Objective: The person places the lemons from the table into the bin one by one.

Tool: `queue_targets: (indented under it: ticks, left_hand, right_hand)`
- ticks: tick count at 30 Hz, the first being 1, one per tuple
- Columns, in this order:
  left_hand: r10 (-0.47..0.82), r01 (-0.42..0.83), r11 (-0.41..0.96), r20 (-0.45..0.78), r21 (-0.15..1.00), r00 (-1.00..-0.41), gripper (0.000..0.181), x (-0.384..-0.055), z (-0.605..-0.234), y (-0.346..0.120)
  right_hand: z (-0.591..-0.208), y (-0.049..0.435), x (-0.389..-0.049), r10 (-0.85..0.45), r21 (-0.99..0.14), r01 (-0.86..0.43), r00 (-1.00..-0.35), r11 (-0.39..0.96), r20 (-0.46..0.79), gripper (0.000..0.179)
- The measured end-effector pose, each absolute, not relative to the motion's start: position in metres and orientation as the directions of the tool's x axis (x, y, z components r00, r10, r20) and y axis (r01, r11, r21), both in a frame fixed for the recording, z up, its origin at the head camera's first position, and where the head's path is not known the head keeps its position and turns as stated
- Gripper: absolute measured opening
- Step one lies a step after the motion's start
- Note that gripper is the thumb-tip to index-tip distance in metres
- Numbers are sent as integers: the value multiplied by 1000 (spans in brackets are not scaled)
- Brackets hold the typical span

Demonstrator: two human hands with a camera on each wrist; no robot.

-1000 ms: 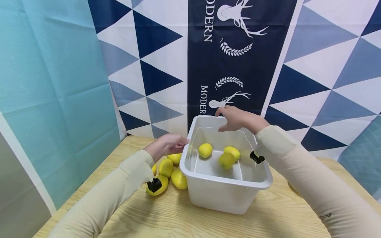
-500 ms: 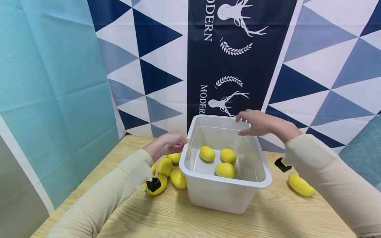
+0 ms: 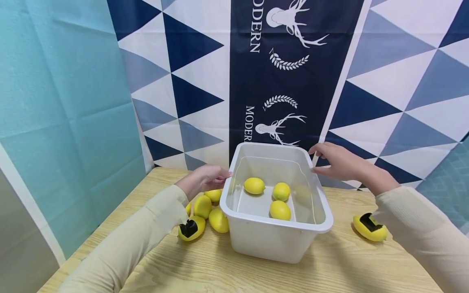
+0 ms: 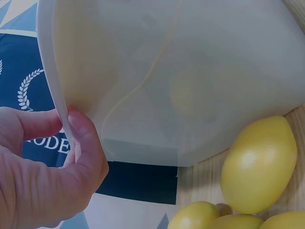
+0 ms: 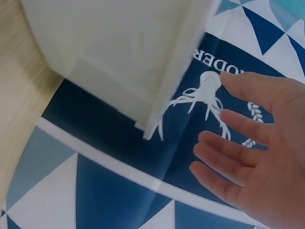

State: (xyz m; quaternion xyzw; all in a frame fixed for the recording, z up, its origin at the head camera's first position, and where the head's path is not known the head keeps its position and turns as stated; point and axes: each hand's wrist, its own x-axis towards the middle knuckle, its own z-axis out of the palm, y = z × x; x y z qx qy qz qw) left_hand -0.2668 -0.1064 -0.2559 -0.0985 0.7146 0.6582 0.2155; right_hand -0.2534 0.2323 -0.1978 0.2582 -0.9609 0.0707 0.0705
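Note:
A pale grey plastic tub [image 3: 271,240] stands on the wooden table with three yellow lemons [image 3: 254,186] on its floor. My left hand [image 3: 207,179] pinches the tub's left rim between thumb and fingers, as the left wrist view shows up close at the rim [image 4: 52,71]. Beside the tub's right rim, my right hand [image 3: 338,162] holds nothing; its fingers are spread and loosely bent. In the right wrist view the right hand [image 5: 257,148] is apart from the tub wall [image 5: 119,52].
Several lemons [image 3: 202,206] lie on the table left of the tub, one large lemon [image 4: 259,164] close to its wall. Another lemon [image 3: 370,230] lies to the right, partly covered by a black patch. A patterned cloth [image 3: 198,81] hangs behind the table [image 3: 176,268].
My right hand has moved right from over the tub to beside its right rim. A lemon that was blurred in motion inside the tub has settled. The left hand keeps its grip.

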Motion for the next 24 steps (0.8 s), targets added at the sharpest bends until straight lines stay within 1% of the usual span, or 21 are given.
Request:
queue_targets:
  ticks: [9,16,24]
  left_hand:
    - [132,-414,124,-428,902,-894,34,-267,-255,-107]
    - [139,-409,124,-424,904,-895,33,-267,-255,-108]
    - [130,-414,124,-428,902,-894,33,-266,-256,-107]
  right_hand:
    - [-215,261,-248,-448,-69,-471,-867,879,218,46]
    - [-227,282,-246,-423,-65,-441,-886,895,187,44]
    - [-240,302,-246,-430,-44,-442,-888,896,165,38]
